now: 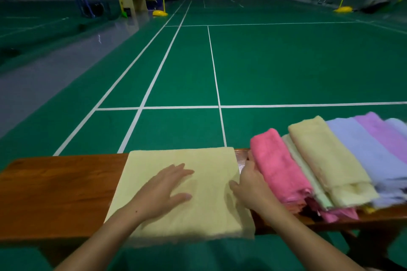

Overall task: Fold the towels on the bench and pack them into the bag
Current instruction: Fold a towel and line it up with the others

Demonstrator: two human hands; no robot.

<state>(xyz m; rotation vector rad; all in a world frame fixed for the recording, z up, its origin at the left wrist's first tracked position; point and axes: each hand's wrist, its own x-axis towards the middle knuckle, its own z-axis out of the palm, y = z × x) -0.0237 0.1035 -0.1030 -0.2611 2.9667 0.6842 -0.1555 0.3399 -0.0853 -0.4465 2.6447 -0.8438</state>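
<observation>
Yellow cloth front and centre: a pale yellow towel (187, 191) lies spread flat on the wooden tabletop (55, 193), its near edge hanging just over the front lip. Left hand (163, 189) is down on the middle of it, palm flat, fingers straight and spread, a wide-open grip that has hold of nothing, only pressing the fabric. Right hand (248, 187) sits at the towel's right edge, thumb lying on the cloth, fingers reaching over the border toward the pile alongside; whether they pinch the edge, I cannot tell. Just beside that hand, a stack of folded towels leans across the right end of the tabletop: a pink towel (277, 165) nearest, then a pale green one (308, 174), a yellow folded towel (328, 158), a light blue towel (370, 149) and a lilac towel (383, 134) at the far end, overlapping like tiles. Beyond the tabletop, a green court floor (286, 61) with white lines.
</observation>
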